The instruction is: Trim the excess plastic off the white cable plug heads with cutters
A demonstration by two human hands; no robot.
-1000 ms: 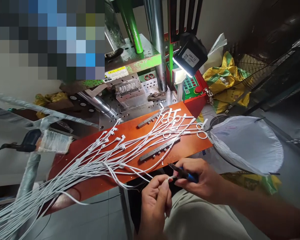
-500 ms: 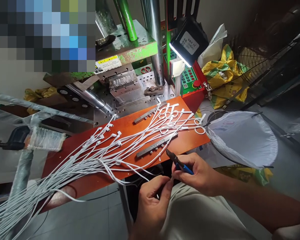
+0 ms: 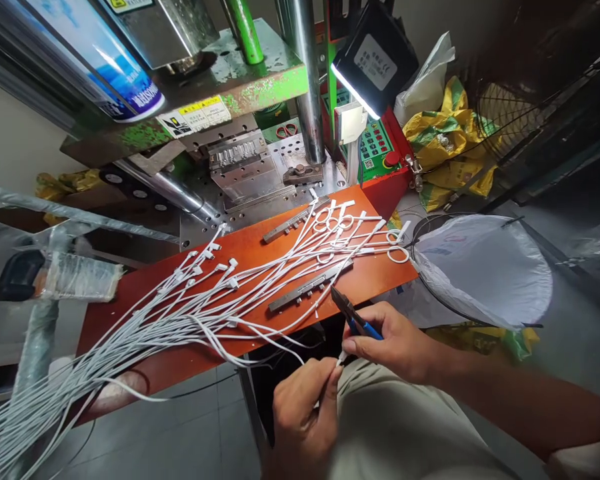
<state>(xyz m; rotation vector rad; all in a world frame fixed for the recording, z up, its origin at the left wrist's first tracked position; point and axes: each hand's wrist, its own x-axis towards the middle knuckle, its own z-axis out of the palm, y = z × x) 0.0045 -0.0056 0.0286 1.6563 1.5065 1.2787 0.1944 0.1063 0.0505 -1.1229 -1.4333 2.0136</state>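
Observation:
My right hand [image 3: 397,343] is closed round a pair of blue-handled cutting pliers [image 3: 357,317], their dark jaws pointing up and left. Its thumb and a finger also come close to a small white cable end [image 3: 341,359], which my left hand [image 3: 307,403] pinches between thumb and finger. Whether my right fingertips touch that end, I cannot tell. On the orange-brown board [image 3: 375,283] in front lies a bundle of white cables [image 3: 155,340] with moulded plugs and loops. Two metal mould bars [image 3: 310,288] lie on the board among the cables.
Behind the board stands a press with a metal mould [image 3: 243,163] and steel columns. A lamp [image 3: 375,63] hangs over a red control box [image 3: 387,160]. To the right is a white-lined hoop bag [image 3: 485,273]; at left, a wrapped post [image 3: 43,347]. Red scissors [image 3: 287,131] lie behind the mould.
The view has shifted slightly, so the scene sits a little left and higher. My fingertips have parted slightly, and the white cable end now shows between them. The pliers stay in my right hand.

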